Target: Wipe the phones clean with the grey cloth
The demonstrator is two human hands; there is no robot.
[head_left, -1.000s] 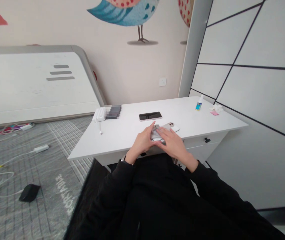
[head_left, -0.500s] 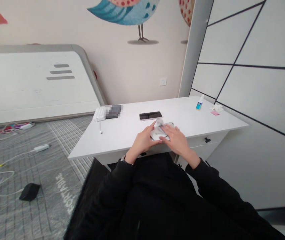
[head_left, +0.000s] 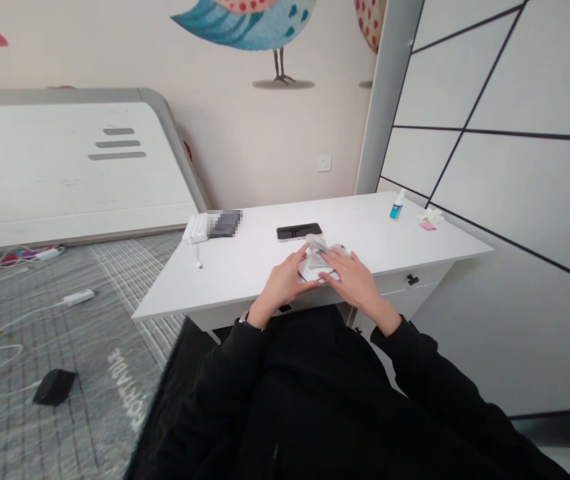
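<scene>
Where the two hands meet, a little below the middle of the frame, a crumpled white cloth sits bunched on the near part of the white desk. Left hand lies on the cloth's left side, fingers curled and pinching its edge. Right hand presses flat from the right, fingers spread, over a light-coloured phone that shows only as a sliver past the fingertips. Cloth lies between both hands, touching each, partly over that phone. Just above, toward frame centre, a dark phone lies face up, apart from the hands. Further right, a small blue-labelled bottle stands upright near a white wad and pink slip.
</scene>
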